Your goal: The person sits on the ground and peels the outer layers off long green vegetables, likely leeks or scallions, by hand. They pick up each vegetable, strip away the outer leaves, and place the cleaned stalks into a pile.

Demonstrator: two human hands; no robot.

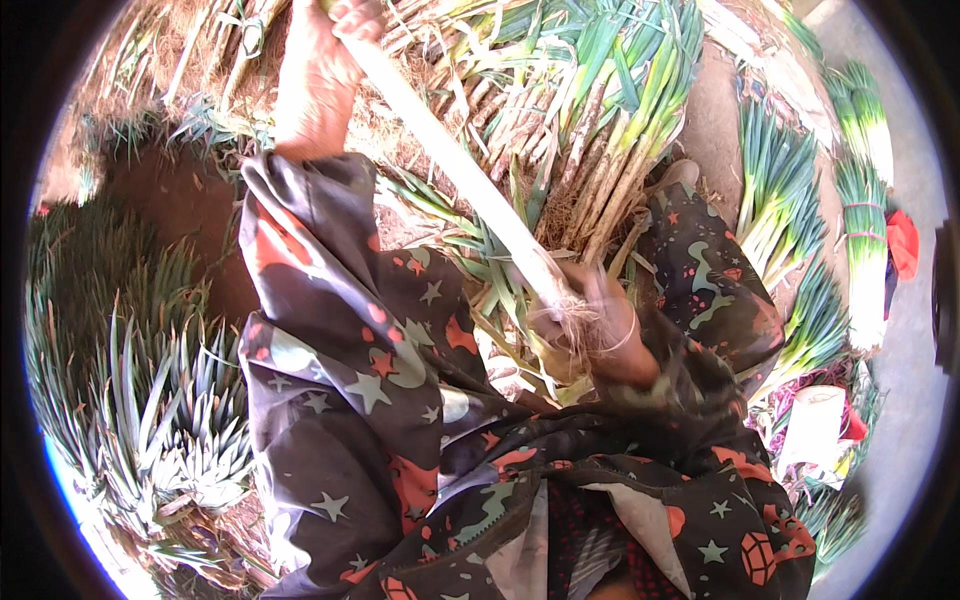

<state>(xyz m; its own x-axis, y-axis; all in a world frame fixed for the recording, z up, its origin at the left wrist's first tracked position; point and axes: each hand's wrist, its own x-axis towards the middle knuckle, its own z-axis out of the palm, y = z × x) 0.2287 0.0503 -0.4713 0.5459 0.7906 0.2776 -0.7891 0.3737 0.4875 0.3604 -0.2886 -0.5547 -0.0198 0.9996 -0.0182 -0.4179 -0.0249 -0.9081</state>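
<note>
A long, pale green onion stalk (465,169) runs slantwise in front of me, its root end towards my body. Near the top edge of the view my left hand (322,67) grips its upper part; the leaf end runs out of view. My right hand (619,322), blurred by motion, is around the lower end by the stringy roots (577,315). Its fingers lie partly behind the stalk. Loose outer leaves (510,285) hang below the stalk, between my knees.
A heap of unpeeled green onions (592,165) with brown husks lies ahead. Dark green leaf bundles (127,360) stand at left. On the right are peeled onions (780,187), a banded bundle (862,247), a white cylindrical object (811,427) and a red cloth-like item (902,244).
</note>
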